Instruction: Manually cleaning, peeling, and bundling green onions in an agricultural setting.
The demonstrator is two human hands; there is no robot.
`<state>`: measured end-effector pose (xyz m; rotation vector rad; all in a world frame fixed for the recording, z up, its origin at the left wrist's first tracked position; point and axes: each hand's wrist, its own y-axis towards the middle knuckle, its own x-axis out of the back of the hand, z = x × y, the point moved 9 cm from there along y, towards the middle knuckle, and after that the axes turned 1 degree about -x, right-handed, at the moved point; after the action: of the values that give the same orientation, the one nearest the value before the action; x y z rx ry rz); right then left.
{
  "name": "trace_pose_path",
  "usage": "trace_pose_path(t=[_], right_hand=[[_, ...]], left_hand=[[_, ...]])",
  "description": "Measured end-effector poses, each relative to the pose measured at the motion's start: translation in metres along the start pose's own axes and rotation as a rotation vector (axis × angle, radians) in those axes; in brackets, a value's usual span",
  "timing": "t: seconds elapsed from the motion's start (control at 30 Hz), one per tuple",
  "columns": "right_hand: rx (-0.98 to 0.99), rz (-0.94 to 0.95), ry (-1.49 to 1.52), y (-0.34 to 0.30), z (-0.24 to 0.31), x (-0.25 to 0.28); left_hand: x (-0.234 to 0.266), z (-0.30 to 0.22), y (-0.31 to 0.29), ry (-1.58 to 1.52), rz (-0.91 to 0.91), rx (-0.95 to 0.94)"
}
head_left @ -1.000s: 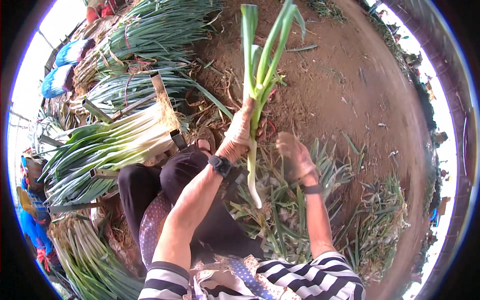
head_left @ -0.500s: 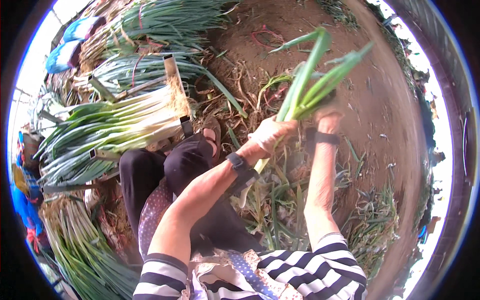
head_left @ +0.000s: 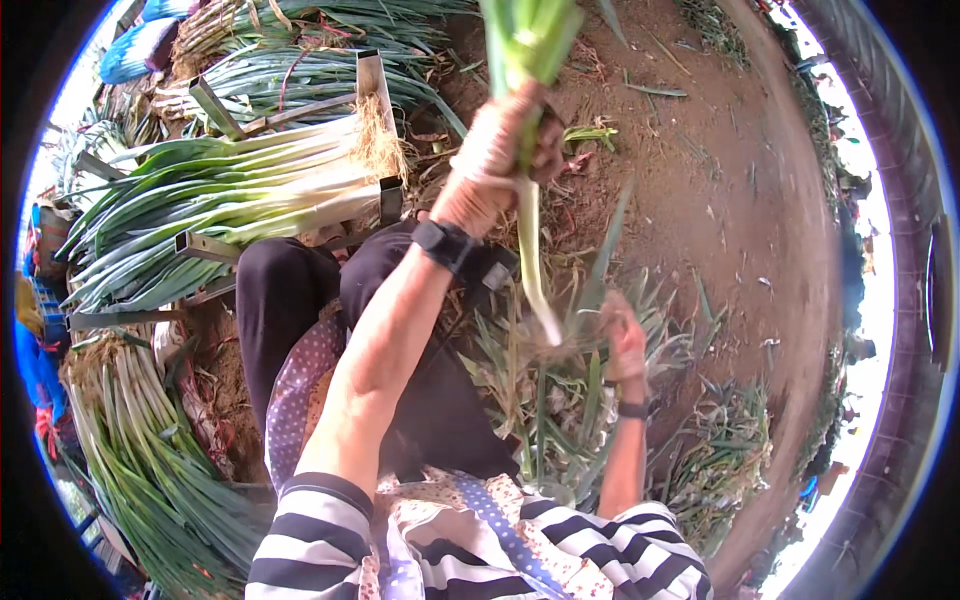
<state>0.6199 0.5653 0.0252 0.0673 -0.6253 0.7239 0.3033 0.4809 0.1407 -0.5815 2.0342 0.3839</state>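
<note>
My left hand (head_left: 500, 150) is closed around a long green onion (head_left: 532, 255), raised over the soil past my knees. Its broad green leaves run up out of the top of the picture, and its thin white stalk hangs down toward me. Lower and to the right, my right hand (head_left: 625, 340) is blurred by motion above a heap of peeled leaves (head_left: 560, 400). A long loose green leaf (head_left: 606, 250) stands out just beyond it; whether the fingers touch it is unclear. To my left, trimmed green onions (head_left: 270, 195) lie side by side in a metal frame (head_left: 370, 75), roots toward the right.
A bundle of green onions (head_left: 150, 450) lies at lower left, and more bundles (head_left: 330, 75) are stacked at the far left. Blue-wrapped bundles (head_left: 140, 50) sit beyond. Leaf scraps (head_left: 720, 460) cover the ground at right, beside bare brown soil (head_left: 740, 220).
My left hand has lifted the green onion up and away. My right hand has dropped from beside the leaves toward me, down over the leaf heap.
</note>
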Motion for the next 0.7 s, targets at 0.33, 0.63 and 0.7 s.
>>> trace_pose_path(t=[0.33,0.63,0.7], right_hand=[[0.343,0.176,0.428,0.008,0.18,-0.089],[0.815,0.054,0.074,0.086,0.33,-0.19],[0.925,-0.028,-0.207,0.104,0.347,-0.232]], left_hand=[[-0.071,-0.203,-0.052,0.012,0.568,-0.504],[0.037,-0.486,-0.233,0.387,-0.436,-1.036],[0.098,-0.516,-0.264,0.398,-0.217,-0.705]])
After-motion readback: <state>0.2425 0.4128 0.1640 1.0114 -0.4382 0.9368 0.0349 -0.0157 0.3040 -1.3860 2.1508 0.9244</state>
